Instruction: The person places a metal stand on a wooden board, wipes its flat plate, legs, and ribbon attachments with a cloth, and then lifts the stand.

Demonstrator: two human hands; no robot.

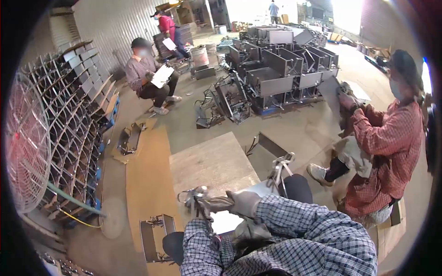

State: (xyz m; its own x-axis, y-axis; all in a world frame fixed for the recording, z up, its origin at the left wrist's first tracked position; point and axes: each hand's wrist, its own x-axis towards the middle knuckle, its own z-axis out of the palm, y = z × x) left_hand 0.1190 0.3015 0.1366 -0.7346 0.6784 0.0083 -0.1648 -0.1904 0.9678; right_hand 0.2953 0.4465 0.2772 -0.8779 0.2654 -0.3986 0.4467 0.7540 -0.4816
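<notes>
Across my lap lies a metal frame with a pale flat panel [261, 187] and bent, wire-like brackets at both ends, the right bracket [282, 169] standing up by my knee. My left hand [203, 210], in a dark glove, is closed at the frame's left bracket [198, 193]; its fingers are partly hidden. My right hand [246, 204], in a grey glove, reaches across to the left. Its fingers are closed on a dark, creased strip between my hands, whose kind I cannot make out. A bright white surface [226, 221] shows below my hands.
A wooden board [212, 158] and cardboard [147, 161] lie ahead. Similar frames rest on the floor [269, 146], at lower left [156, 234], and in a large stack [281, 69]. A co-worker [386, 133] sits close on the right; others are farther off. A fan [27, 142] stands left.
</notes>
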